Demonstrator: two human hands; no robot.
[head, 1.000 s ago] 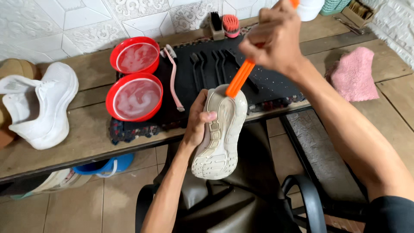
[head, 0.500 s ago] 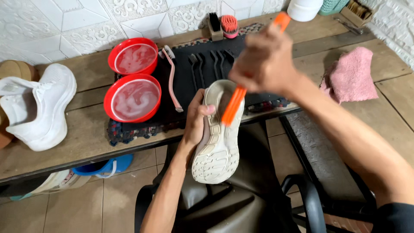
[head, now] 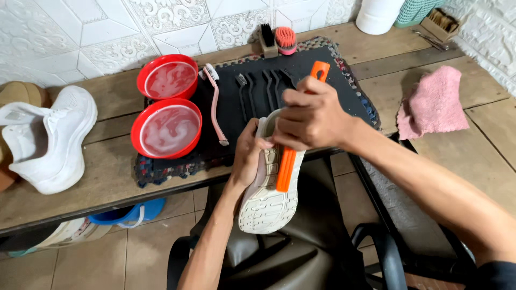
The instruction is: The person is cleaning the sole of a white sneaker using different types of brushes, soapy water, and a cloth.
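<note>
Right hand (head: 312,119) is wrapped tight around an orange brush (head: 286,167), laid against the side of the sneaker (head: 266,201). Left hand (head: 251,156) grips that sneaker, sole up, over the lap, just off the tabletop (head: 107,180). Best bet is probably short strokes with the shoe braced firmly. Two red bowls (head: 167,129) of soapy water sit close by.

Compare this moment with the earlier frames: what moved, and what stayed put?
The right hand drew the orange brush down from above the bench onto the shoe's sole. The left hand kept holding the shoe sole-up. The red bowls, white sneaker and pink cloth stayed put.
</note>
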